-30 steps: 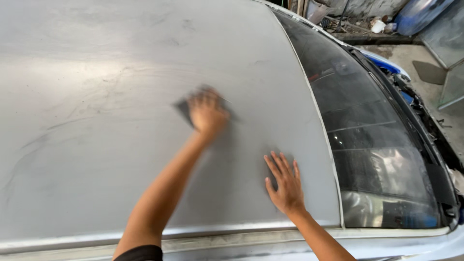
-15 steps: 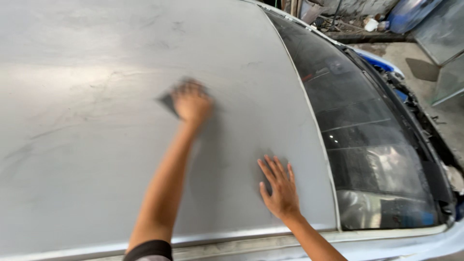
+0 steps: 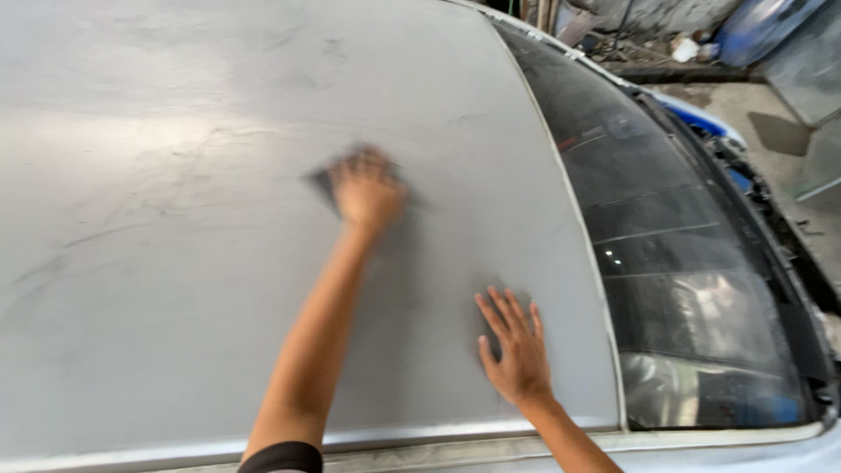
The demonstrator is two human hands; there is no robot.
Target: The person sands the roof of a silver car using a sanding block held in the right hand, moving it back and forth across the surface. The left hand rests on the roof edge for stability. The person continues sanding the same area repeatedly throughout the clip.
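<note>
My left hand [image 3: 368, 188] is stretched out over the grey primed car roof [image 3: 166, 263] and presses a dark sanding sheet [image 3: 319, 184] against the panel; hand and sheet are blurred by motion. The sheet shows only as a dark corner to the left of the fingers. My right hand [image 3: 517, 350] lies flat on the roof near its front edge, fingers spread, holding nothing. Faint scratch marks and dull patches cover the roof surface.
The dark windscreen [image 3: 683, 254] slopes away to the right of the roof. Beyond it lie a concrete floor [image 3: 771, 114], a blue object [image 3: 762, 26] and some rubble at the top right. The roof's near edge [image 3: 420, 438] runs along the bottom.
My left hand has slid left and then back right across the roof with the sheet. My right hand has stayed planted in the same spot.
</note>
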